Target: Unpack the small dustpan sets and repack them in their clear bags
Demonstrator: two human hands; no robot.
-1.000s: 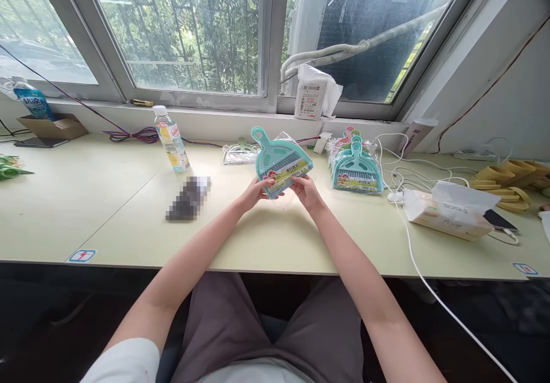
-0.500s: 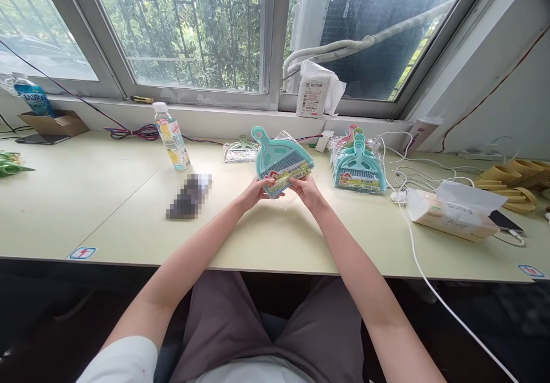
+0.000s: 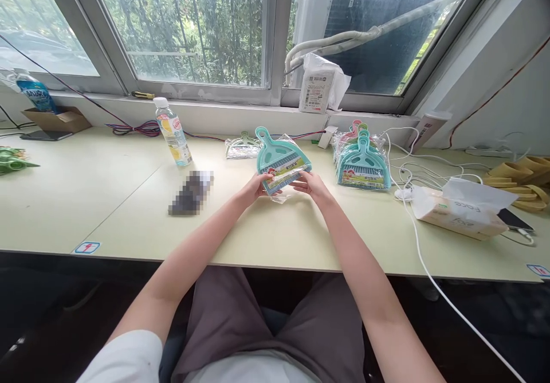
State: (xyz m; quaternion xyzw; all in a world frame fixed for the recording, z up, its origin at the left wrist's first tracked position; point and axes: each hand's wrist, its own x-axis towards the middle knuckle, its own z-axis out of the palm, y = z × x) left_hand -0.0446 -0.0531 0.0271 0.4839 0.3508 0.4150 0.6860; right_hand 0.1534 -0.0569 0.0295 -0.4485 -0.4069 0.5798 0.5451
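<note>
A teal mini dustpan-and-brush set [image 3: 279,156] in a clear plastic bag is held just above the pale green table [image 3: 129,199], handle pointing away to the left. My left hand [image 3: 253,187] pinches its near left corner. My right hand [image 3: 313,183] grips the near right edge, fingers curled on the bag. To the right lies a stack of several similar bagged sets [image 3: 361,162], teal on top with pink beneath. Another flat clear bag [image 3: 241,148] with a green item rests behind the held set.
A drink bottle [image 3: 172,132] stands left of the hands beside a blurred dark object [image 3: 191,192]. On the right are white cables [image 3: 412,199], a tissue pack [image 3: 462,211], a phone [image 3: 515,220] and yellow tape rolls [image 3: 522,176]. A white parcel [image 3: 320,89] sits on the windowsill.
The held set has tipped flatter and lower toward the table. Both hands keep their grip on its near edge. The view has shifted slightly.
</note>
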